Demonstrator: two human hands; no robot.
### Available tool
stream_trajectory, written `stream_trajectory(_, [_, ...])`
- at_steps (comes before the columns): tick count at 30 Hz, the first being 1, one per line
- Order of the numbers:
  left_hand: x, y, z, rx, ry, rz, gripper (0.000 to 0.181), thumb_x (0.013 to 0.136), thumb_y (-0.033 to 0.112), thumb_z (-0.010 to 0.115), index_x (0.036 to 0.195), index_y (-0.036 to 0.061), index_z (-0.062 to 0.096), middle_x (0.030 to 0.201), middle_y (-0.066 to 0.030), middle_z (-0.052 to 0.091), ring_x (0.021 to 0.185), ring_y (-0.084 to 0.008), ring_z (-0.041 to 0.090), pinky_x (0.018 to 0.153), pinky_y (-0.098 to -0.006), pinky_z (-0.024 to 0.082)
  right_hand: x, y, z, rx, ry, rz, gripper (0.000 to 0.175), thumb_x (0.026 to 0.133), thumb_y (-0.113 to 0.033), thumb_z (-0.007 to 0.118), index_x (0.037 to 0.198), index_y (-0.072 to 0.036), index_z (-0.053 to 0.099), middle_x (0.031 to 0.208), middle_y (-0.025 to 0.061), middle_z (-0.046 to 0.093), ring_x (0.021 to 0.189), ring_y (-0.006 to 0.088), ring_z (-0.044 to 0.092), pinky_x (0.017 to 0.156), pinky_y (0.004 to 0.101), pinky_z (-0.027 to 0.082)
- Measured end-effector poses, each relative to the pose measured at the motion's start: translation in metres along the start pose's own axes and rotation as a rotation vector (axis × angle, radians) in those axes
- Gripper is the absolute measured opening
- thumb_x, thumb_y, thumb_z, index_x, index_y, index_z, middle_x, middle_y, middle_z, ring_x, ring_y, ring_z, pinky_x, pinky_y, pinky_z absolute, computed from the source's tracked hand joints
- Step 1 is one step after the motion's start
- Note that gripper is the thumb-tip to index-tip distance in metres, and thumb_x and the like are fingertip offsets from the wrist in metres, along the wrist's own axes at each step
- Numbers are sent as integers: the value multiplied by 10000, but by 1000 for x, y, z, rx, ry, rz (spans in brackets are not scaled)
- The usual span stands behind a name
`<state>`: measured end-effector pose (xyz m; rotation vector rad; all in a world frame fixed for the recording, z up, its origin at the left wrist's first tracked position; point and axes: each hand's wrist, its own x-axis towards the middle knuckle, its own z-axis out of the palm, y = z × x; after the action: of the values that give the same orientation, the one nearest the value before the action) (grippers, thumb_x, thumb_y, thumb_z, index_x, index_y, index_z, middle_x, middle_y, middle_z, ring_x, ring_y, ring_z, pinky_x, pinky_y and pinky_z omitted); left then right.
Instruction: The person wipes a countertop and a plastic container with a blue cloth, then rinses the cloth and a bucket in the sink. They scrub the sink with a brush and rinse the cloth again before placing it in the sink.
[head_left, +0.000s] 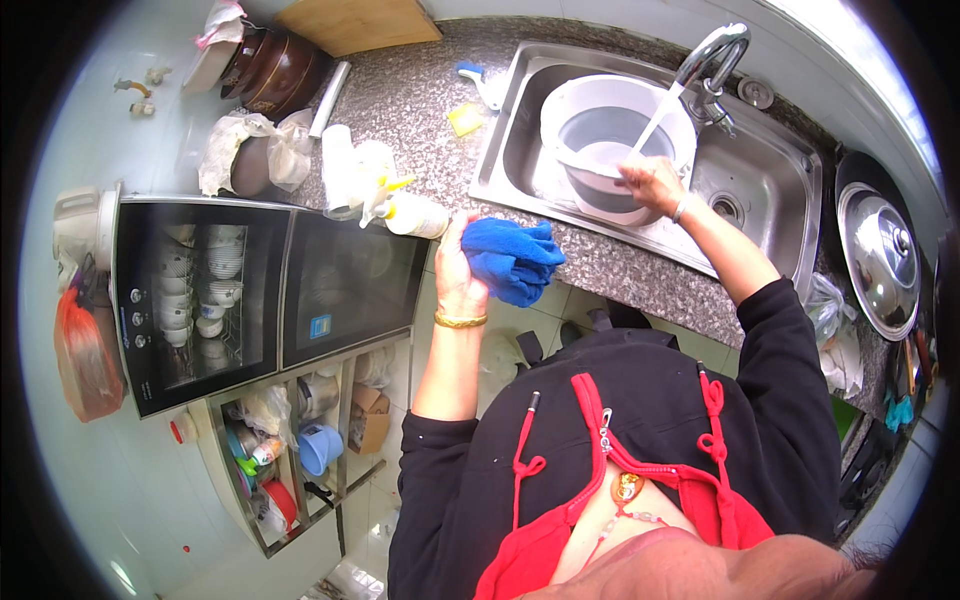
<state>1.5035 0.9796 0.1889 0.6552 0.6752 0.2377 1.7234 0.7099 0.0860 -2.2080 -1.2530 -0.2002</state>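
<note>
My left hand (459, 274) holds a bunched blue cloth (514, 259) over the counter's front edge, beside a white pump bottle (418, 215). At the sink, my right hand (654, 186) is at the near right rim of a white and grey plastic basin (564, 124); its fingers are curled there, close to the stream. The basin stands in the left bowl of a stainless steel double sink (517, 112). Water runs from the curved chrome faucet (712, 52) into the basin. Whether my right fingers grip the rim is hard to see.
A blue and white brush (480, 84) and a yellow sponge (466, 119) lie left of the sink on the granite counter (405, 90). Brown pots (281, 75) stand at the back left. A metal wok lid (877, 259) leans at the right. A dish cabinet (289, 300) stands at the left.
</note>
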Motion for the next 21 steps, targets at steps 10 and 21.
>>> stream_trajectory(10, [1, 0, 3, -1, -7, 22, 180, 930, 210, 622, 972, 35, 616, 892, -109, 669, 819, -248, 665, 755, -373, 554, 37, -35, -45, 846, 357, 499, 122, 856, -106, 727, 929, -12, 704, 776, -33, 666, 712, 27, 534, 642, 233, 455])
stream_trajectory(21, [-9, 7, 0, 15, -38, 19, 155, 947, 200, 603, 977, 49, 616, 902, -103, 666, 838, -233, 661, 785, -373, 545, 25, -47, -15, 1611, 721, 777, 189, 872, -126, 714, 1025, -20, 680, 917, 32, 690, 803, 115, 634, 745, 281, 516])
